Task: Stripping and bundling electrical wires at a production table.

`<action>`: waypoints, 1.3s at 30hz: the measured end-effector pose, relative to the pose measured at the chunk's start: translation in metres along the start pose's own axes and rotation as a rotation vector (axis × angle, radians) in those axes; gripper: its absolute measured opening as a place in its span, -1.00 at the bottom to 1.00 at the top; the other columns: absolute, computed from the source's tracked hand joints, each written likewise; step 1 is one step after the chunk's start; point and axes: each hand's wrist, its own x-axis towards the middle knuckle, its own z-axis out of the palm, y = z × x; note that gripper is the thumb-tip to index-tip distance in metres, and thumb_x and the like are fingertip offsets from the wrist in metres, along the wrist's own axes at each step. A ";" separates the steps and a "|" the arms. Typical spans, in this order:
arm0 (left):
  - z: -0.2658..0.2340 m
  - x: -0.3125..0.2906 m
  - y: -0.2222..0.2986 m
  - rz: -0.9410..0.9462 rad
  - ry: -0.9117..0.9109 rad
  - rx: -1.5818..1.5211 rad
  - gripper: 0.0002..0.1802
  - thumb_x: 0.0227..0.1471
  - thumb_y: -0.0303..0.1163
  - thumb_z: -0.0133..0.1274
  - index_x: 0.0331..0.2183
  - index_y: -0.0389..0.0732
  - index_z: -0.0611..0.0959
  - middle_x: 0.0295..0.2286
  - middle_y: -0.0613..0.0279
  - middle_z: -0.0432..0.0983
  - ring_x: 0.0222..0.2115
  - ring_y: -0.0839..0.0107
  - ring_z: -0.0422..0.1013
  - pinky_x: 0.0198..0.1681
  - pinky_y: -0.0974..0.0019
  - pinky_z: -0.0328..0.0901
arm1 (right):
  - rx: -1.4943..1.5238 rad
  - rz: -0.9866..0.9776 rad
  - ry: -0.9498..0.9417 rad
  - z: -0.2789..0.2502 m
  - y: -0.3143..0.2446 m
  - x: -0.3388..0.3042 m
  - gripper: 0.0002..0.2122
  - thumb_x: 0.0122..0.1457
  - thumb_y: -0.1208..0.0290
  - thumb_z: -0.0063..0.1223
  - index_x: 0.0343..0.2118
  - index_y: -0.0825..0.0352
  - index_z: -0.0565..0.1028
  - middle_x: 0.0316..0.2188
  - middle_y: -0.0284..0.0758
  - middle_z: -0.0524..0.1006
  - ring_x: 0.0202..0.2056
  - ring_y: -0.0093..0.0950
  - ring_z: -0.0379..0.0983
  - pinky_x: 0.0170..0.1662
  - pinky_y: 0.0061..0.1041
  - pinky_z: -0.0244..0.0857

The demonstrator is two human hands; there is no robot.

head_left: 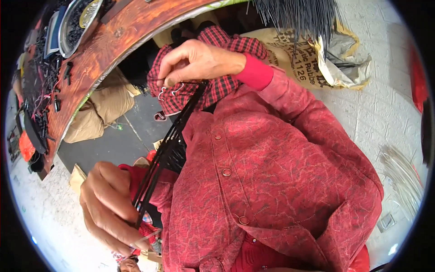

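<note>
A bundle of long, thin black rubbery strands (174,129) slants across the front of my red jacket. My left hand (108,206), at the lower left, has its fingers curled round the bundle's lower end. Near the bundle's upper end, my right hand (192,63) is closed in a pinch of thumb and forefinger. From that pinch a thin dark strand runs toward the bundle's top; the exact grip is partly hidden by the fingers. Under my right hand lies red-and-black checked cloth (222,50) with a white drawstring.
A wooden table (90,68) curves along the upper left, bearing a metal tray (78,29) and scattered small black pieces. Black strands (299,18) hang at the top, above a printed sack (290,59). A brown bag (97,115) lies beneath the table. Pale strands (401,179) lie far right. Another person (130,265) shows at the bottom.
</note>
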 end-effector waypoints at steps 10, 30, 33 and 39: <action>-0.010 -0.015 -0.003 0.034 0.688 0.334 -0.71 -0.14 -0.40 0.26 -0.38 0.01 0.46 -0.53 0.36 0.48 -0.56 0.49 0.13 -0.51 0.43 0.06 | 0.046 0.048 0.073 0.026 0.000 0.006 -0.87 0.17 0.48 0.08 -0.31 0.44 0.55 -0.47 -0.37 0.58 -0.42 -0.65 0.49 -0.32 -0.63 0.38; -0.014 0.022 -0.029 -0.011 0.791 0.593 -0.72 -0.04 -0.40 0.21 -0.26 -0.20 0.49 -0.37 0.06 0.57 -0.12 0.18 0.34 0.09 0.04 0.07 | -0.019 0.001 0.078 0.010 0.000 -0.001 -0.80 0.19 0.40 0.09 -0.22 0.42 0.55 -0.29 -0.34 0.59 -0.21 -0.58 0.49 -0.07 -0.55 0.35; -0.011 0.029 -0.031 -0.065 0.788 0.565 -0.72 -0.05 -0.41 0.23 -0.29 -0.22 0.50 -0.36 0.04 0.57 -0.16 0.17 0.37 0.01 0.10 0.17 | 0.027 0.013 0.053 0.003 -0.003 0.000 -0.79 0.19 0.38 0.10 -0.21 0.42 0.54 -0.29 -0.33 0.59 -0.20 -0.56 0.49 -0.06 -0.55 0.35; -0.012 0.047 -0.041 -0.064 0.701 0.577 -0.74 -0.03 -0.47 0.20 -0.27 -0.27 0.50 -0.30 -0.03 0.55 -0.18 0.22 0.41 -0.06 0.17 0.27 | -0.005 0.040 0.073 -0.005 -0.010 0.003 -0.79 0.20 0.38 0.08 -0.21 0.41 0.53 -0.27 -0.34 0.57 -0.20 -0.58 0.48 -0.04 -0.55 0.33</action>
